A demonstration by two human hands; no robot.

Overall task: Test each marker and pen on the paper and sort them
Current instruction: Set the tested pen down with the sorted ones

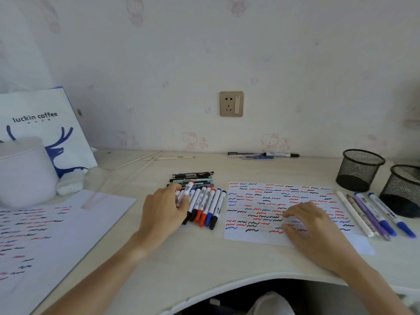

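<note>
At the left edge of the frame an already scribbled sheet (45, 235) is seen lying on the table (193, 258). Just left of centre, a red-capped marker (185, 193) is gripped by the curled fingers of the left hand (162, 211) at the marker pile (204, 205); neighbours could be dragged loose and rolled. Right of centre, the test paper (261, 201) is pressed by the right hand (311, 226), fingers spread flat; little blank space is left, so new strokes could be misread. At the right, sorted pens (375, 212) lie beside the mesh cups (361, 169).

Light: soft, even daylight, fairly bright, slightly washed out.
Shadows: faint, diffuse under each hand and beside the mesh pen holders (360, 169).
Glare: none evident.
Distortion: wide-angle bending; the counter (204, 258) edge curves.
Focus: centre sharp; left paper sheet (45, 235) smeared.
</note>
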